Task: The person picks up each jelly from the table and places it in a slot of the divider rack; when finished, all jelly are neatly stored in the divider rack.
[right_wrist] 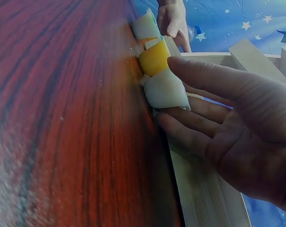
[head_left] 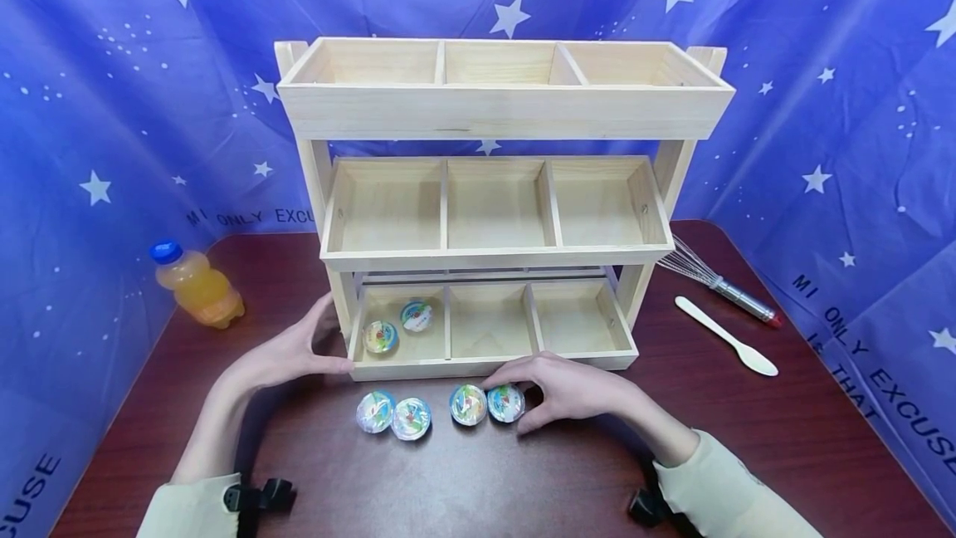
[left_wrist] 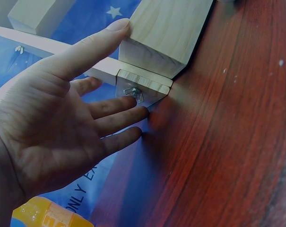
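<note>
My right hand [head_left: 563, 388] curves around the rightmost jelly cup [head_left: 506, 403], thumb in front and fingers behind. In the right wrist view this white cup [right_wrist: 165, 91] sits between thumb and fingers, beside a yellow cup [right_wrist: 153, 57]. Touching it on the left is another foil-topped jelly cup [head_left: 468, 405]. Two more cups, one [head_left: 375, 412] beside the other [head_left: 411, 419], stand farther left. My left hand [head_left: 287, 347] is spread at the lower left corner of the wooden rack [head_left: 493, 368], its thumb against the wood. Two jelly cups [head_left: 380, 337] lie in the bottom tier's left compartment.
The three-tier rack has three compartments per tier [head_left: 508, 114]. An orange drink bottle [head_left: 197, 285] stands left. A whisk [head_left: 720, 283] and a pale spoon [head_left: 728, 337] lie right. Starry blue cloth [head_left: 821, 106] surrounds the dark red table [head_left: 478, 488].
</note>
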A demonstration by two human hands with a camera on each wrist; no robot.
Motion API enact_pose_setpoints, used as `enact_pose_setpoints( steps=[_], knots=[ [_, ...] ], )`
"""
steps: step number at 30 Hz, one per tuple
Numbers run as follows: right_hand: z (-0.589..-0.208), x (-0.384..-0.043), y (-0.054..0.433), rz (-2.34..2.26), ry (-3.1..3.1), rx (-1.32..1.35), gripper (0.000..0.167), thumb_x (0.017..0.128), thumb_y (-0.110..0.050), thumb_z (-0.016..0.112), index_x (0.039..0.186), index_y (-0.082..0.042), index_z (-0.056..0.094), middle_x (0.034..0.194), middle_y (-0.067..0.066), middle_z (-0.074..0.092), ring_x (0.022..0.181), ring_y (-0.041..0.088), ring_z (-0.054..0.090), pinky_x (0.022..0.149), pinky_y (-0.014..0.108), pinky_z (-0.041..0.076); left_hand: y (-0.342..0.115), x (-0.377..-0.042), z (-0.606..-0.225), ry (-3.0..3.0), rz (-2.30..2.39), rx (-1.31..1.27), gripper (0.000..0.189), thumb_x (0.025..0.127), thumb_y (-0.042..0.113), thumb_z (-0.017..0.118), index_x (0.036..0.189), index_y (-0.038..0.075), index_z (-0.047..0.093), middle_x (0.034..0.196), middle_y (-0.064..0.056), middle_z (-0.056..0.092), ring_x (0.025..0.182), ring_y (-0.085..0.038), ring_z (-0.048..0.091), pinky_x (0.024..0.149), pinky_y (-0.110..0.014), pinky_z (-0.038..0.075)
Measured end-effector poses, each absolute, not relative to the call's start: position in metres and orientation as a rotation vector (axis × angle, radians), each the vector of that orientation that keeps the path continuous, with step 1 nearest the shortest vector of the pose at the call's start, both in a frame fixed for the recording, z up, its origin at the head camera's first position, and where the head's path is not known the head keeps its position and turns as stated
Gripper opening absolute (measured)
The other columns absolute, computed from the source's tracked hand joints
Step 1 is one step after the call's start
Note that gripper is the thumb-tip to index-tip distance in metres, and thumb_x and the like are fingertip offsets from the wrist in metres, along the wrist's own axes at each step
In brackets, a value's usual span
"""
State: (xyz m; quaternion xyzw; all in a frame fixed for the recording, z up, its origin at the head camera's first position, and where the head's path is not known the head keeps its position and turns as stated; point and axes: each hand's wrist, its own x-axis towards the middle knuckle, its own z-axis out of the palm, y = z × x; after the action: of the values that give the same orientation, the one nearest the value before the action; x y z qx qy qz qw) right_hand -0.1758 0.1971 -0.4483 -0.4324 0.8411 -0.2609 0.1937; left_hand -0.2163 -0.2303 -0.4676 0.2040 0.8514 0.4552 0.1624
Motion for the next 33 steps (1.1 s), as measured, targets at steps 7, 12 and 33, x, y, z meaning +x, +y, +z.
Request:
enact_pose_setpoints(
  steps=[7,12,33],
  knots=[
    [-0.4511,-0.1762,0.1962,-0.705,2.394,-1.237,0.058,0.085,-0.024,0.084,0.139,-0.023,0.064,0.138,-0.008,0.068,0.130,0.011,0.062,0.111,0.034,0.051,-0.2308,-0.2170,-0.4699,2.423,1.307,0.581,0.118,0.084,0.027,0.086,0.166,0.018,0.001,0.166,-0.026,0.027,0.150,-0.050,0.033,0.122,-0.071,0.021],
    [-0.4519,-0.1765,0.1959,-0.700,2.399,-1.237,0.055,0.085,-0.023,0.084,0.137,-0.023,0.066,0.137,-0.008,0.068,0.129,0.010,0.063,0.110,0.033,0.051,-0.2308,-0.2172,-0.4703,2.427,1.307,0.585,0.118,0.084,0.027,0.086,0.165,0.016,0.002,0.166,-0.026,0.028,0.150,-0.050,0.033,0.122,-0.071,0.022],
    [-0.4509,-0.1777,0.1966,-0.741,2.391,-1.224,0.053,0.082,-0.021,0.086,0.133,-0.024,0.068,0.130,-0.012,0.071,0.121,0.004,0.064,0.103,0.028,0.054,-0.2305,-0.2166,-0.4683,2.432,1.285,0.567,0.118,0.085,0.031,0.085,0.166,0.020,0.000,0.168,-0.025,0.024,0.151,-0.050,0.031,0.122,-0.072,0.021]
  ],
)
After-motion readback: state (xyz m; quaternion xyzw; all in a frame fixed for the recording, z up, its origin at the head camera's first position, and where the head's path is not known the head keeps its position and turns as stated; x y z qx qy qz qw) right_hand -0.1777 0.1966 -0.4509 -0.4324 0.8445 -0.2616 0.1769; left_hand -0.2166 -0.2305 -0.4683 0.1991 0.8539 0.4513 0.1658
